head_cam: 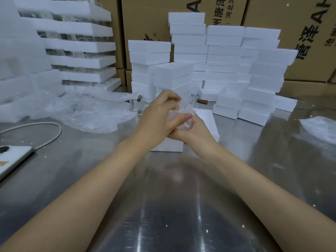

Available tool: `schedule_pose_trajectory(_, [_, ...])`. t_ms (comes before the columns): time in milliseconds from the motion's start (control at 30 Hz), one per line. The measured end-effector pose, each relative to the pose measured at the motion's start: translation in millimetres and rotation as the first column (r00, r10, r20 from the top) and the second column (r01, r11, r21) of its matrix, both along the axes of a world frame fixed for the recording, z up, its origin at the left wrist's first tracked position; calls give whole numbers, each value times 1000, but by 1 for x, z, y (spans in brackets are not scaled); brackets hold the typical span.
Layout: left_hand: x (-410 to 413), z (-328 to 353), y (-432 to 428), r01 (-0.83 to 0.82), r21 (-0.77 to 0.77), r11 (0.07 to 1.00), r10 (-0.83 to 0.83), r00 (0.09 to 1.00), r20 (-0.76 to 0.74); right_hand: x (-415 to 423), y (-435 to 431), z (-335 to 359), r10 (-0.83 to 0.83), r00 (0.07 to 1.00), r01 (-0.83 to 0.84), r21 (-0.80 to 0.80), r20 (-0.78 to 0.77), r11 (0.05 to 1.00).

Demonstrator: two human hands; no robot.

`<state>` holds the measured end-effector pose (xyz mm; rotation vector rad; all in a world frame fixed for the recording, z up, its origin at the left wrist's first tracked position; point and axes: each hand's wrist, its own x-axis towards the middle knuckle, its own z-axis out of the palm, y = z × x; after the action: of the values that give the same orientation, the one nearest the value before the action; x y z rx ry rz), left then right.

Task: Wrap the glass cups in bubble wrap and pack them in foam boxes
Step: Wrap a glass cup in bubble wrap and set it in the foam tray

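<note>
A glass cup wrapped in bubble wrap [184, 114] is held between both hands above the steel table. My left hand [158, 119] grips it from the left and top, thumb across the front. My right hand [194, 132] cups it from below. Under the hands lies a white foam box [207, 119]. Behind them stand two bare glass cups with brown wooden handles, one at the left [136, 106] and one at the right [193, 99]. Loose sheets of bubble wrap [87, 113] are heaped at the left.
Tall stacks of white foam boxes [225, 66] fill the back of the steel table [163, 197], with cardboard cartons behind. Foam trays with glassware [80, 44] stand at back left. A phone [12, 159] with a white cable [45, 130] lies left. Foam scraps [320, 130] lie right.
</note>
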<state>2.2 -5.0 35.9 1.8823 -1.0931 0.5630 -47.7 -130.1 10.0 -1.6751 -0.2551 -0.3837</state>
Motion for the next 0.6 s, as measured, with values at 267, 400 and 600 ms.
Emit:
schedule_pose_trajectory(267, [1,-3,-3,-112,206,972,114,994,5,0,-4,-1,132,991,-131,40,-21,991])
schedule_pose_trajectory(400, [0,1,-4,-187,263,946,157,979,133,-1,-1,0,199,980,-198,63,-3,978])
schedule_pose_trajectory(600, [0,-7,-5,-152,154,976,120,973,199,0,0,-2,132,991,-127,142,-31,982])
